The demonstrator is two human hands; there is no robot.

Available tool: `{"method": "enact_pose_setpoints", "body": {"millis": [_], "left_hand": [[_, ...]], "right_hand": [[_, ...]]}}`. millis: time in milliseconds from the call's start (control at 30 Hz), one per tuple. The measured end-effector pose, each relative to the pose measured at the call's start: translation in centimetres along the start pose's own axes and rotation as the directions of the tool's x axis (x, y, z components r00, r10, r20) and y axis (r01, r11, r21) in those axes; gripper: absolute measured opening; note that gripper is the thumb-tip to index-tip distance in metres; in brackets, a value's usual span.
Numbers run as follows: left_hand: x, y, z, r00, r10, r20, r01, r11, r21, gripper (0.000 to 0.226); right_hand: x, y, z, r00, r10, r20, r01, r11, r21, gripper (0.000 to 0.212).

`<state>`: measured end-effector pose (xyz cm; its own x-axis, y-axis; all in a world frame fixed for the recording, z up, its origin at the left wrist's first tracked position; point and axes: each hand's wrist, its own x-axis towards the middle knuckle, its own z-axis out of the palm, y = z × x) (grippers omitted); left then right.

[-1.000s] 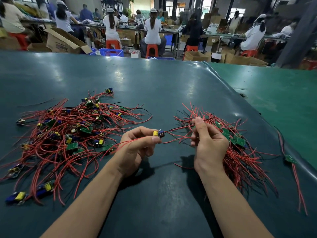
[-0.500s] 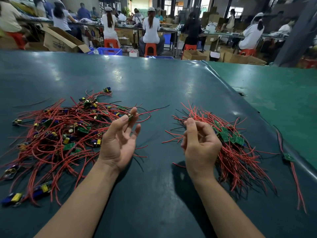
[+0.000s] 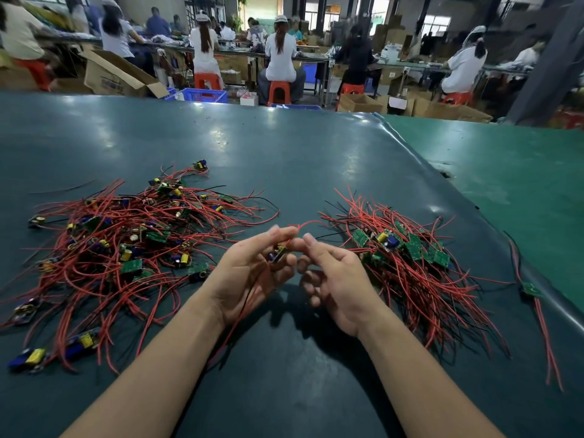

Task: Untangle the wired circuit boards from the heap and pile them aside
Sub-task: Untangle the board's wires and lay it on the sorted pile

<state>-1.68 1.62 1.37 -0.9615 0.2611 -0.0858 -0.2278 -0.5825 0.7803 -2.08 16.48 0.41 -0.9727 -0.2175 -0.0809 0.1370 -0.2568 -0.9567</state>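
A tangled heap of small green circuit boards with red and black wires lies on the left of the dark green table. A sorted pile of such boards lies on the right. My left hand, palm up, holds one wired circuit board between the two piles; its red and black wires hang down over my wrist. My right hand meets it from the right, and its thumb and forefinger pinch that board's red wire, which loops up above the fingers.
One separate board with red wires lies by the table's right edge, beyond which is a lighter green surface. Past the far edge, seated people work at benches among cardboard boxes and a blue crate.
The board held a second ago went onto the right pile. My left hand has since picked another board from the heap and brought it to the middle, where my right hand took its red wire.
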Motion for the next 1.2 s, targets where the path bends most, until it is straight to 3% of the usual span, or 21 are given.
{"method": "enact_pose_setpoints", "body": {"millis": [167,300,400,467,567,667,733,800,1033,1100,1200], "left_hand": [[-0.3,-0.5,0.0,0.988,-0.087,0.126,0.076,0.993,0.089,0.009],[-0.4,-1.0,0.2,0.981,-0.107,0.165,0.077,0.981,0.178,0.012],[-0.2,-1.4,0.3,0.991,0.002,0.136,-0.033,0.973,0.23,0.017],[-0.1,-1.7,0.2,0.988,0.118,0.104,-0.145,0.942,0.304,0.029],[0.1,-1.9,0.1,0.979,0.194,0.058,-0.2,0.883,0.426,0.028],[0.2,-1.9,0.0,0.989,0.145,0.032,-0.145,0.9,0.41,0.028],[0.2,-1.9,-0.1,0.991,0.13,0.034,-0.133,0.907,0.399,0.029],[0.1,-1.8,-0.2,0.992,0.123,0.042,-0.129,0.907,0.401,0.023],[-0.1,-1.2,-0.1,0.995,0.086,0.055,-0.1,0.938,0.333,0.001],[-0.2,-1.1,-0.2,0.994,0.076,0.082,-0.099,0.942,0.32,0.007],[-0.5,-0.8,-0.4,0.99,0.059,0.127,-0.093,0.955,0.281,0.007]], "right_hand": [[0.3,-0.4,-1.0,0.999,-0.047,0.014,0.046,0.997,0.067,0.029],[0.1,-0.4,-0.9,0.998,-0.043,0.051,0.038,0.995,0.089,0.02],[0.3,-0.4,-0.9,0.992,-0.082,-0.1,0.09,0.993,0.08,0.011],[0.7,-0.4,-1.0,0.969,-0.135,-0.207,0.159,0.982,0.101,0.017],[0.9,-0.5,-1.3,0.94,-0.205,-0.274,0.242,0.964,0.111,0.016],[0.9,-0.4,-1.5,0.956,-0.168,-0.239,0.191,0.978,0.078,0.017],[0.8,-0.2,-1.5,0.986,-0.086,-0.141,0.093,0.995,0.046,0.031],[0.5,-0.1,-1.2,0.997,-0.045,-0.067,0.046,0.999,0.017,0.032],[0.7,-0.7,-1.8,0.926,-0.28,-0.255,0.279,0.959,-0.038,0.018],[0.7,-1.1,-1.9,0.891,-0.349,-0.291,0.357,0.934,-0.028,0.016],[0.7,-1.4,-1.9,0.857,-0.386,-0.342,0.417,0.909,0.02,0.031]]}}
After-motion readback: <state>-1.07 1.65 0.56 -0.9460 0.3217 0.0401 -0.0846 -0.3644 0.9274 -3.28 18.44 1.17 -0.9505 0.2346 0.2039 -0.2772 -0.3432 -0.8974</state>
